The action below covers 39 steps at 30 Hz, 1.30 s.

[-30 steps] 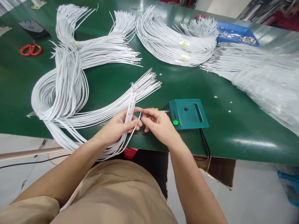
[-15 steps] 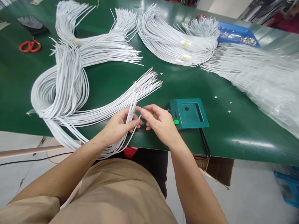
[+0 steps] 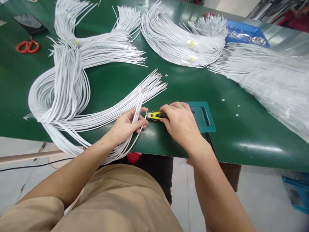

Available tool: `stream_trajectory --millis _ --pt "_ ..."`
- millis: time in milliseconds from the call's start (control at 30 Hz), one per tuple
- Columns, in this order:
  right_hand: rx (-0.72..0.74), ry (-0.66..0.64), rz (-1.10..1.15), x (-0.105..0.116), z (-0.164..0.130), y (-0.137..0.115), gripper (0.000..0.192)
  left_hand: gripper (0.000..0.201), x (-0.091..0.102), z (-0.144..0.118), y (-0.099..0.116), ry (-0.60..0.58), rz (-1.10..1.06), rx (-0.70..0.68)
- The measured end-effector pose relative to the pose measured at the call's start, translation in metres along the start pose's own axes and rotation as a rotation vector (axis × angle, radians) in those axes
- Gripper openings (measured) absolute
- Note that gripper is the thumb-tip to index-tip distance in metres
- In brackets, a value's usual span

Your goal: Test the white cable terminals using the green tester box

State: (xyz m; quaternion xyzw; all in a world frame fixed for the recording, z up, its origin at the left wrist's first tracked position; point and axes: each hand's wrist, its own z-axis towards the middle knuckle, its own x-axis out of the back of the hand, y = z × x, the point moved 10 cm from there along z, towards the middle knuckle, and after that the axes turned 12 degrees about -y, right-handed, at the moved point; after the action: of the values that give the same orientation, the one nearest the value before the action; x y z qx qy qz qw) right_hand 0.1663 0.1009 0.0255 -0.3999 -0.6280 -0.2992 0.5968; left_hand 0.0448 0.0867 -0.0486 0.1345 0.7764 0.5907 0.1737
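Note:
My left hand (image 3: 127,125) is closed around several white wires (image 3: 138,108), their ends pointing up past the fingers. One single wire sticks out to the right from between thumb and fingers. In my right hand (image 3: 181,124) is a small pair of yellow-and-black pliers (image 3: 155,115). Its metal tip points left and meets the end of that single wire; whether the jaws grip it is too small to tell. Behind my right hand sits a teal device (image 3: 210,120) with a recessed top, its left part hidden.
Behind my hands a bundle of white wires (image 3: 116,111) lies along the green table (image 3: 253,138). More wire bundles (image 3: 169,42) fill the back. A blue tray (image 3: 243,32) of small metal parts, a plastic-covered bundle (image 3: 277,74), orange-handled scissors (image 3: 27,46) and a phone (image 3: 29,22) lie around.
My right hand has left the wire ends and now holds the pliers, reaching over the teal device. My left hand keeps its wires and has shifted only slightly.

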Motion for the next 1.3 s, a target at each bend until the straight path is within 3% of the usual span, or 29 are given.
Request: stream_trajectory --millis 467,667,800,900,1000,1167,1300 --pt "0.019 0.017 -0.017 -0.003 0.003 0.001 0.023 0.039 0.004 0.007 -0.013 0.079 0.087 0.102" --pt "-0.004 0.177 0.130 0.013 -0.011 -0.007 0.024 0.040 0.005 0.006 -0.013 0.062 0.052 0.091" --pt "0.066 0.226 0.218 0.006 -0.023 -0.040 0.023 0.041 0.011 0.003 -0.010 0.078 0.057 0.057" --pt "0.281 0.191 0.202 -0.009 -0.032 -0.090 0.024 0.045 0.017 -0.002 -0.003 0.098 0.114 0.018" --pt "0.353 0.120 0.095 -0.025 -0.036 -0.123 0.025 0.044 0.017 -0.009 -0.003 0.076 0.102 0.036" --pt "0.276 -0.052 0.013 -0.042 -0.037 -0.142 0.022 0.035 0.020 -0.019 -0.002 0.045 0.131 0.051" --pt "0.245 -0.250 0.163 -0.050 -0.047 -0.145 0.012 0.034 0.025 -0.029 0.000 0.053 0.231 0.032"
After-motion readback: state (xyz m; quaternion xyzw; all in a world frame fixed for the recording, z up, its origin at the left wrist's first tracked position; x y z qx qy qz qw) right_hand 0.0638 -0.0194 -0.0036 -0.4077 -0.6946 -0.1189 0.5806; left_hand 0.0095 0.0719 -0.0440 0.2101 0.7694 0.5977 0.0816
